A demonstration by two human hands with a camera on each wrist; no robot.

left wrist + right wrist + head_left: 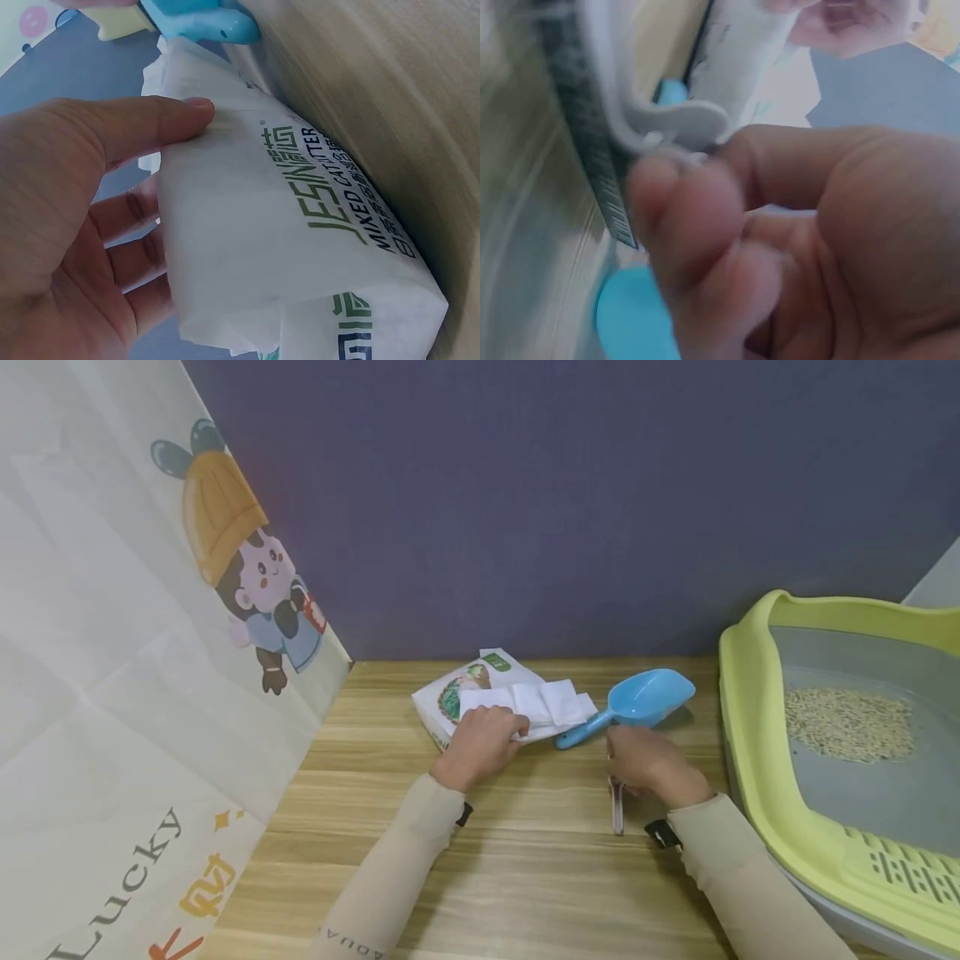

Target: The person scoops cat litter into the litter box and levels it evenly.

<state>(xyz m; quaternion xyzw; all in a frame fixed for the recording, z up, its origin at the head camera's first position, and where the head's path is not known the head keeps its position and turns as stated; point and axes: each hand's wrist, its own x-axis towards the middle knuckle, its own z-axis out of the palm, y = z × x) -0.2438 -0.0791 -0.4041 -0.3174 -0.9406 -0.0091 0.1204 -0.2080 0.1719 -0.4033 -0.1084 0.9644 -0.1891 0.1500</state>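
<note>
A white cat litter bag (495, 672) lies on the wooden table with its top folded over. My left hand (487, 742) pinches the folded end, thumb on the printed face of the bag (232, 217) and fingers behind it. My right hand (648, 762) grips a slim, pale bag clip (617, 810) by one end. Close up in the right wrist view, the clip (679, 120) is blurred, with a curved end and a long dark strip. A blue litter scoop (648, 695) lies just beyond the right hand, its handle pointing toward the bag.
A yellow-rimmed litter box (757, 710) with a grey inside and a patch of pellets (851, 724) stands at the right. Behind the table (525, 877) rises a dark blue wall (525, 510). A white printed sheet (135, 635) borders the left side.
</note>
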